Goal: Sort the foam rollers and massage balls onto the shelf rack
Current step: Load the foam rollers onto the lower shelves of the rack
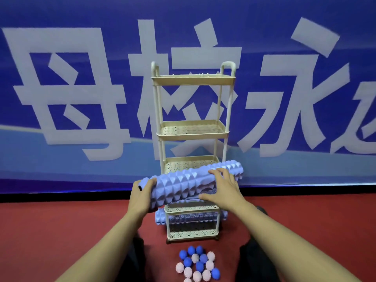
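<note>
Two hands grip one lavender foam roller [195, 183] in front of the shelf rack [192, 133]: left hand [143, 193] wrapped round its left end, right hand [223, 187] clasping its right part. Massage balls [197, 263] lie clustered on near floor [61, 231].

Foam roller [193, 183] knobbly matt; shelf rack [192, 132] perforated plastic.

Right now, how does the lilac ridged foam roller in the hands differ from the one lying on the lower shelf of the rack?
The held lilac ridged foam roller is gripped by the left hand and right hand, tilted, in full view. The shelved lilac foam roller lies level on the cream plastic rack, mostly hidden behind its perforated wall, ends sticking out. Both share colour and ridged texture.
</note>
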Demonstrator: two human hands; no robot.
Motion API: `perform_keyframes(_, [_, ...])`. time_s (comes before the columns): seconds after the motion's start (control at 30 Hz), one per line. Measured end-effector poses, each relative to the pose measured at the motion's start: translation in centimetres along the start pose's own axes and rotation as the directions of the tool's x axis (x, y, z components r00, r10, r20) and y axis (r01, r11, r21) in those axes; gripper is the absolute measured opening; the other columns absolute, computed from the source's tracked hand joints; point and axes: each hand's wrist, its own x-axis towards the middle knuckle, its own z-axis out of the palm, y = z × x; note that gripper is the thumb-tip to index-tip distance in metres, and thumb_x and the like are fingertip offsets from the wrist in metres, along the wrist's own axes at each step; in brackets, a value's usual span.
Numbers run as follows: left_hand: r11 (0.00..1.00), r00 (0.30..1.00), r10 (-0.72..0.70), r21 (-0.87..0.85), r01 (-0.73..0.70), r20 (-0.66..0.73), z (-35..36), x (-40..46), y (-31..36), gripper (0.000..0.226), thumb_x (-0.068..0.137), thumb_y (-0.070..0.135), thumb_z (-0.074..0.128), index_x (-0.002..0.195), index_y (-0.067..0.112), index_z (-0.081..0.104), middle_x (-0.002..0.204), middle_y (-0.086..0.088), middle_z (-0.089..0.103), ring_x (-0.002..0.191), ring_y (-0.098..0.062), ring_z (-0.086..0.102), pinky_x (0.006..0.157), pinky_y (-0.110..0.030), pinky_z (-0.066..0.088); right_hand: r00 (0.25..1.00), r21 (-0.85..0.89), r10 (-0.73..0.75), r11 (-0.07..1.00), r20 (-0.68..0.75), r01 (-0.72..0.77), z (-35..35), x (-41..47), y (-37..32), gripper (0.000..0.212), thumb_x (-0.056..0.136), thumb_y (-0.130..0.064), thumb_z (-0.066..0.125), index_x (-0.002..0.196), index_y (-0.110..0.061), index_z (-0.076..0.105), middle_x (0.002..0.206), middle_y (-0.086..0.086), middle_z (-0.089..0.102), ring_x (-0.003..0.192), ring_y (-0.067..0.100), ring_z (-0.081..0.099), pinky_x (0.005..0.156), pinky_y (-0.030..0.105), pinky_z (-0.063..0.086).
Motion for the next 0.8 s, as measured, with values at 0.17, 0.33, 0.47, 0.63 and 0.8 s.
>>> perform_keyframes(0.17, [1.0,0.999,0.008,-0.029,-0.007,0.05,-0.2,1.2,-1.3,0.023,0.082,0.047,0.059,0.073,0.025,0.054,0.07,0.006,0.057,0.061,-0.017,0.053,0.061,-0.034,0.049,0.982,-0.217,-0.115,0.965,0.148,0.146,0.9,1.2,2.4,0.106,0.074,-0.067,0.073,0.157,-0.038,0.014,0.167,-0.001,0.003,0.154,0.023,0.0,0.124,0.044,0.007])
perform_keyframes(0.33, [0.999,0.979,-0.045,0.003,0.045,0.198,0.1,3.6,-4.0,0.03,0.081,0.047,0.057,0.084,0.017,0.06,0.085,-0.001,0.058,0.075,-0.021,0.052,0.071,-0.043,0.044,0.968,-0.358,-0.205,0.901,0.144,0.244,3.5,2.7,5.1,0.109,0.073,-0.07,0.071,0.158,-0.034,0.014,0.166,-0.005,0.013,0.155,0.02,0.005,0.125,0.044,0.006])
perform_keyframes(0.47, [0.991,0.932,-0.13,0.056,0.118,0.337,1.0,5.6,-7.5,0.045,0.08,0.052,0.061,0.102,0.014,0.069,0.1,-0.008,0.068,0.09,-0.027,0.061,0.08,-0.05,0.047,0.94,-0.346,-0.264,0.879,0.217,0.327,6.1,3.7,7.0,0.112,0.065,-0.062,0.078,0.157,-0.024,0.027,0.153,-0.003,0.04,0.146,0.024,0.032,0.123,0.039,0.017])
perform_keyframes(0.63, [0.962,0.897,-0.214,0.244,0.124,0.386,3.4,7.0,-10.3,0.029,0.094,0.045,0.056,0.094,0.019,0.067,0.085,0.01,0.071,0.077,-0.007,0.062,0.083,-0.033,0.05,0.941,-0.432,-0.158,0.857,0.301,0.282,11.3,3.7,10.8,0.106,0.046,-0.074,0.065,0.137,-0.019,0.057,0.113,-0.004,0.065,0.095,0.022,0.065,0.079,0.037,0.053])
perform_keyframes(0.8, [0.907,0.962,-0.214,0.401,0.131,0.172,4.1,11.7,-13.5,0.074,0.091,0.047,0.072,0.149,0.018,0.036,0.14,-0.006,0.058,0.121,-0.022,0.06,0.102,-0.037,0.047,0.965,-0.518,0.031,0.848,0.261,0.113,14.5,5.1,12.2,0.1,0.044,-0.074,0.069,0.128,-0.02,0.063,0.106,-0.001,0.066,0.089,0.026,0.062,0.067,0.04,0.05])
